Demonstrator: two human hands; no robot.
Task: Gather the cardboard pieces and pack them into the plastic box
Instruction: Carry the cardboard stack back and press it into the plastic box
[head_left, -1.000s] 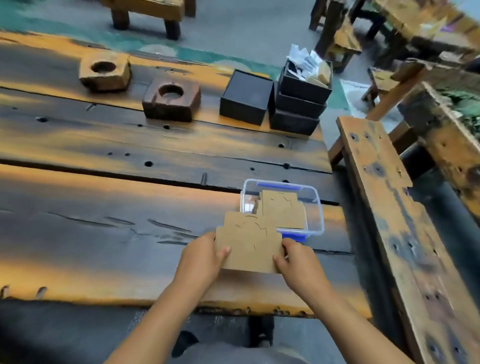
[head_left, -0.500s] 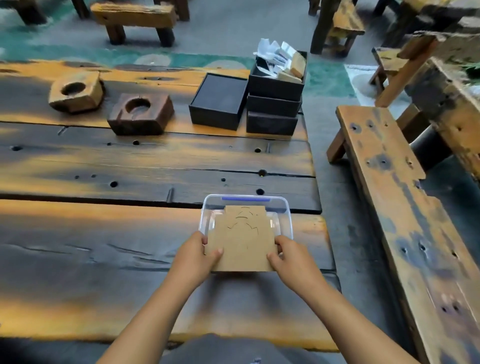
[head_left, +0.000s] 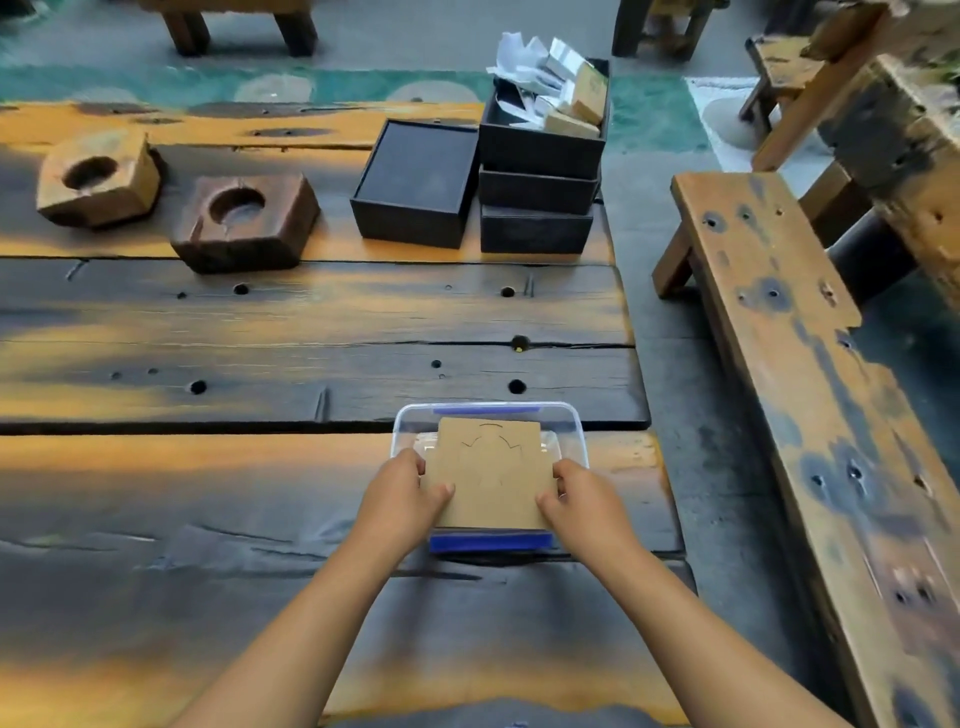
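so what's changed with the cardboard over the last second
Both hands, left hand and right hand, carried the cardboard pieces from the table in front of the plastic box to directly over its opening, squaring them up. The grip on both side edges is unchanged; the box stayed put.
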